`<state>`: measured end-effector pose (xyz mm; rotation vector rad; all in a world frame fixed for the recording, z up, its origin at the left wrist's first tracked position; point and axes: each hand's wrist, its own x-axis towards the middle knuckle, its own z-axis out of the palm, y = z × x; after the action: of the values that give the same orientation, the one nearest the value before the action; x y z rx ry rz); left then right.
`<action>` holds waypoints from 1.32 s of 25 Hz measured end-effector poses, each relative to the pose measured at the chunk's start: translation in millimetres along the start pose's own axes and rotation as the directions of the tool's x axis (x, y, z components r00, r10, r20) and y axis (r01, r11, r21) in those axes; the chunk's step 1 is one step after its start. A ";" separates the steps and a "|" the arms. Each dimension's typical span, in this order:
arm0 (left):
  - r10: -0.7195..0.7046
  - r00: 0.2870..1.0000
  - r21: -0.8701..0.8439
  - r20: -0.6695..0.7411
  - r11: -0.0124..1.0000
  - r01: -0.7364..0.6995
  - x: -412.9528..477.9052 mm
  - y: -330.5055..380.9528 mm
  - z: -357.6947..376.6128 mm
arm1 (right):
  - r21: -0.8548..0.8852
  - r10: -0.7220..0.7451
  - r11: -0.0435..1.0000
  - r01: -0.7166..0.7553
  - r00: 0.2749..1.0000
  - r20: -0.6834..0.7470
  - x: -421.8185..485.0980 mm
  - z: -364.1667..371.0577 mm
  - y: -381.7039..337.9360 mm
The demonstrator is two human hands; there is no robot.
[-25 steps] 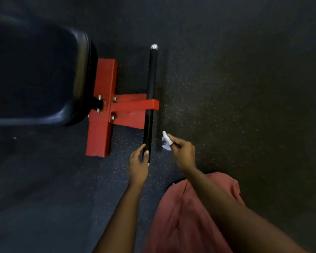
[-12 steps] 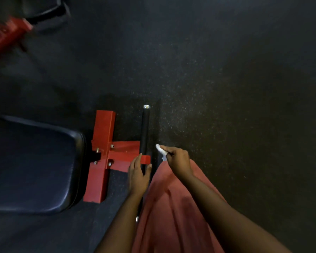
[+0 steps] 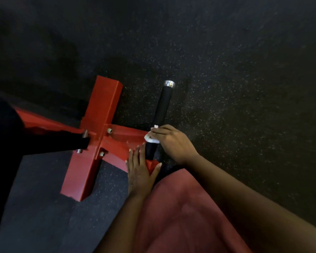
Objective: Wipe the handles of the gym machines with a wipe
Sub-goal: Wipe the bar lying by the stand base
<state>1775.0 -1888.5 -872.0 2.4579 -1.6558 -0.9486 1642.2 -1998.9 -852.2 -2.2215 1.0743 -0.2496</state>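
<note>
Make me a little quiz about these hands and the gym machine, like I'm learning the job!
1. True or false: the left hand holds the crumpled white wipe.
2. The wipe presses on: A the dark padded seat, B the black cylindrical handle, C the speckled floor.
3. Fill in: the left hand's straight fingers lie on the ___ metal frame.
Key: 1 false, the right hand holds it; 2 B; 3 red.

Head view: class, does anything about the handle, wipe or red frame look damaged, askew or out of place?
Nothing stands out. The right hand holds the white wipe against the straight black handle, whose chrome cap is in place; the left hand rests flat on the red frame.
</note>
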 end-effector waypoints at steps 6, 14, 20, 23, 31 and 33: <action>0.001 1.000 -0.042 -0.024 0.999 -0.003 -0.7 2.0 1.4 | -0.214 -0.322 0.922 0.323 0.946 0.043 11.1 -0.5 6.5; 0.008 0.999 -0.079 -0.051 0.997 -0.012 1.2 -3.6 6.3 | -0.417 -0.354 0.820 0.392 0.920 0.167 64.0 -49.9 61.0; -0.020 1.000 -0.070 -0.005 0.997 0.019 2.6 2.5 2.0 | -0.200 -0.349 0.904 0.378 0.923 0.164 23.2 -13.2 15.5; 0.001 1.000 -0.066 -0.020 0.998 -0.002 2.2 3.2 1.5 | -0.152 -0.448 0.866 0.476 0.874 0.186 1.3 3.5 7.5; 0.028 0.997 -0.064 -0.066 0.997 -0.032 1.4 -1.6 5.3 | -0.265 -0.091 0.962 0.065 0.992 -0.085 62.3 -52.4 75.6; 0.023 0.998 -0.062 -0.057 0.998 -0.026 1.1 -0.9 4.2 | -0.145 0.116 0.977 -0.156 0.962 -0.248 65.0 -51.0 77.7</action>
<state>1773.9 -1887.8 -876.2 2.3956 -1.6101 -0.9053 1613.2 -2107.3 -868.4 -2.2905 1.4176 -0.3879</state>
